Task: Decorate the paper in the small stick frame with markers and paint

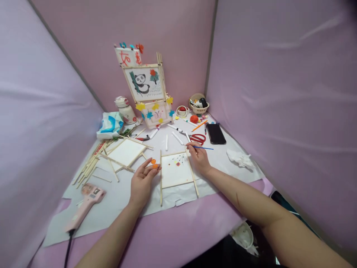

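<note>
My left hand is closed on a small orange paint pot, its flipped-up lid showing beside it. In my right hand a thin blue paintbrush is pinched, its handle pointing right; the tip is too small to make out. Between my hands lies a stick-framed white sheet with a small red flower and dotted stems painted near its top. The right hand is over the frame's upper right corner, and the left is just beside its left stick.
A second stick frame and loose sticks lie left, near a pink glue gun. Behind stands a panda-painted panel. Markers, red scissors, a phone and crumpled tissue lie around.
</note>
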